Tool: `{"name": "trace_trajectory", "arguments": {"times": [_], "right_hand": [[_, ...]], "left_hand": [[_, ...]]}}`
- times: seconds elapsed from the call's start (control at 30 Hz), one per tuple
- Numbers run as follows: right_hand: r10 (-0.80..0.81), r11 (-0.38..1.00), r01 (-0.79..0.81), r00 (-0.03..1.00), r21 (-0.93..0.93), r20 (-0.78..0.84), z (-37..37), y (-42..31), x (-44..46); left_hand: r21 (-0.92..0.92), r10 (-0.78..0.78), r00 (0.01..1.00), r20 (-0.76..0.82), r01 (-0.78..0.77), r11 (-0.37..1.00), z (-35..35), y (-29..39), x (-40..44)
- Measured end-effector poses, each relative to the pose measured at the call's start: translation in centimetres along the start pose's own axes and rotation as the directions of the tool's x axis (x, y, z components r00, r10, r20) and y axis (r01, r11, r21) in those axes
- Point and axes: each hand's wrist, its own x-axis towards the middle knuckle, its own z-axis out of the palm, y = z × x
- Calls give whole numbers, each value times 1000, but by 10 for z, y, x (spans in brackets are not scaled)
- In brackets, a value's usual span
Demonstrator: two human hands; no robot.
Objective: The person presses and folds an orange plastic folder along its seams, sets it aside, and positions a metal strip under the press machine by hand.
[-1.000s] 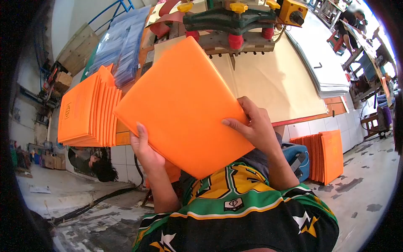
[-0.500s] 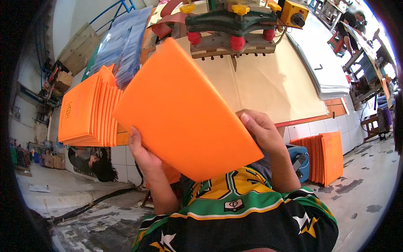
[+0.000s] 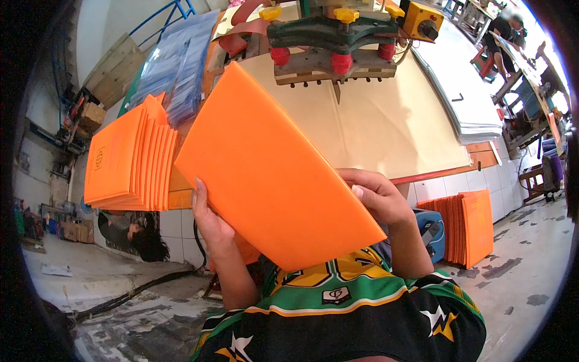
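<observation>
An orange folder (image 3: 271,175) with a plain face toward me is tilted in front of my chest. My left hand (image 3: 212,220) grips its lower left edge, thumb on the near face and the other fingers hidden behind. On the right edge my right hand (image 3: 380,196) is closed, its thumb near the rim and its fingers partly behind the folder. To the left, a stack of orange folders (image 3: 114,163) with a dark printed emblem leans on the table's edge.
Ahead stands a press (image 3: 338,36) with red and yellow knobs above a cream sheet (image 3: 416,133). Clear plastic sleeves (image 3: 175,66) lie back left. More orange folders (image 3: 476,226) stand on the floor at right, beside a blue case (image 3: 429,232). Another person (image 3: 506,33) sits far right.
The folder has shifted slightly down and to the right, with both hands still on it. My right hand has moved a little lower along with it.
</observation>
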Motion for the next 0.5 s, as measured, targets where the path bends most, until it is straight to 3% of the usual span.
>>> {"name": "trace_trajectory", "arguments": {"times": [0.13,0.5], "right_hand": [[-43,999,47,984,-18,174,1,-6,1],[1,999,1,998,-50,56,6,6,4]], "left_hand": [[-75,-32,999,42,35,997,10,7,-6],[22,-15,999,31,14,1000,2,4,-4]]}}
